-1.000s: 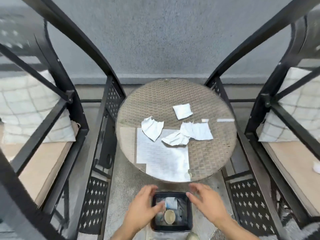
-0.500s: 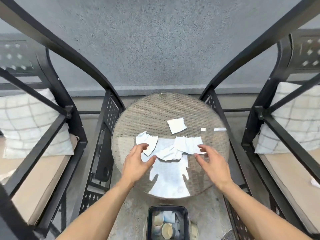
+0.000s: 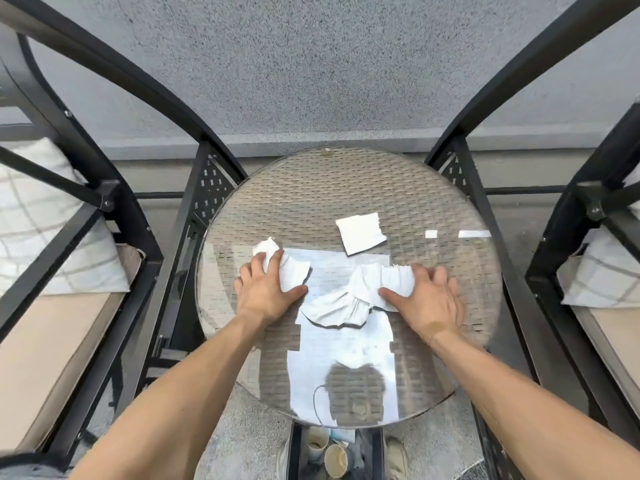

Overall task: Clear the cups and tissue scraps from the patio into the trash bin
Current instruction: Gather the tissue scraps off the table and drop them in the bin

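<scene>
White tissue scraps lie on the round glass-topped wicker table (image 3: 311, 188). My left hand (image 3: 265, 287) presses on the left scrap (image 3: 294, 273), fingers closing around it. My right hand (image 3: 427, 299) lies flat on the right scrap (image 3: 391, 280), which joins a crumpled middle scrap (image 3: 337, 308). A square scrap (image 3: 360, 232) sits farther back, untouched. Two small strips (image 3: 472, 233) lie near the right rim. The black trash bin (image 3: 294, 452) stands on the floor under the table's near edge, with paper cups (image 3: 335, 460) inside.
Black metal chairs flank the table, the left chair (image 3: 114, 202) and the right chair (image 3: 568, 209), each with a plaid cushion (image 3: 41, 230). A grey stucco wall (image 3: 311, 64) runs behind. The glass reflects a bright patch in the near half.
Both hands rose from the bin's rim, reached over the table and came down on the left and right tissue scraps. The view tilted up and moved closer to the table.
</scene>
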A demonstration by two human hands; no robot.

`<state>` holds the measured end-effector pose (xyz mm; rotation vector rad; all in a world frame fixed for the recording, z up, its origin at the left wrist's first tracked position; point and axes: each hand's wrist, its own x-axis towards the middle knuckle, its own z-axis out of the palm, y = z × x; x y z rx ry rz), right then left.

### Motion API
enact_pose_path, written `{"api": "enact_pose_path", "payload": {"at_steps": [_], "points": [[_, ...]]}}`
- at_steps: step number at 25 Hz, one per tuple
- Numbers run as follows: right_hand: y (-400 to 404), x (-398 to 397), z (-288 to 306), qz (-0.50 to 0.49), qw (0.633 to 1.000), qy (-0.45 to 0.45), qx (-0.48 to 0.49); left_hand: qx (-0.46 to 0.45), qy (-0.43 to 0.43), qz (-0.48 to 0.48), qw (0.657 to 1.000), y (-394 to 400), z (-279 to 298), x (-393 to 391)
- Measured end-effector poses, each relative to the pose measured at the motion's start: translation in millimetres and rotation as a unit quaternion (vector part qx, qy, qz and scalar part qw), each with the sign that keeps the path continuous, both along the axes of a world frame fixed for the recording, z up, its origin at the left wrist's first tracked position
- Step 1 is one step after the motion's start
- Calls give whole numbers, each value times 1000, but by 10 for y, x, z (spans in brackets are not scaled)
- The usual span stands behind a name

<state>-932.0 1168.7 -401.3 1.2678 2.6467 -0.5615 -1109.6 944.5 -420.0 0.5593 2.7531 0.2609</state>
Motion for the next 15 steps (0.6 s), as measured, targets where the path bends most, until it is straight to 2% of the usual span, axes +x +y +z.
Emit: {"api": "enact_pose_path", "payload": {"at_steps": [3, 5, 7, 10, 13, 15], "points": [[7, 1, -31, 4, 999, 32, -13, 5, 67, -48, 997, -69, -63, -34], [53, 0, -20, -4, 998, 60, -28, 19, 80, -77, 994, -70, -42, -56], [86, -8, 5, -11, 998, 64, -21, 51, 51, -88, 994, -52, 23, -58], [135, -4, 113, -38, 996, 79, -36, 130, -33, -55, 989, 23, 172, 42], [223, -56, 291, -56, 987, 130, -75, 215, -67, -46, 973, 133, 339, 261], [286, -170, 369, -56, 983, 149, -89, 231, -80, -71, 967, 220, 378, 414]]}}
